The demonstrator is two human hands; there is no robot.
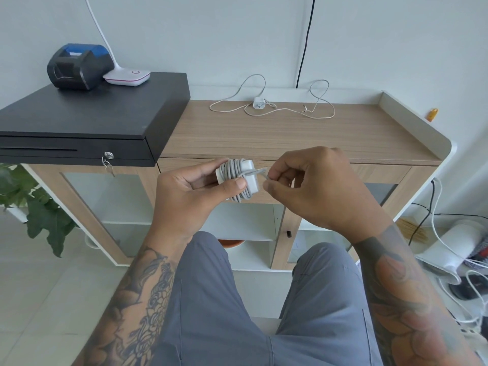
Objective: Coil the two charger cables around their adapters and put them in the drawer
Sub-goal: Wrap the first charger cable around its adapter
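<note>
Left hand grasps the first adapter, nearly fully wound; right hand pinches its cable end. Behind it, the second charger lies uncoiled on the table. Drawer closed.

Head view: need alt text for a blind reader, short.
A person's left hand grips a white square adapter wrapped in grey cable while the right hand pinches the cable's loose end. Behind, a second small white charger with uncoiled cable lies on the wooden cabinet top, beside a black cash drawer.
</note>
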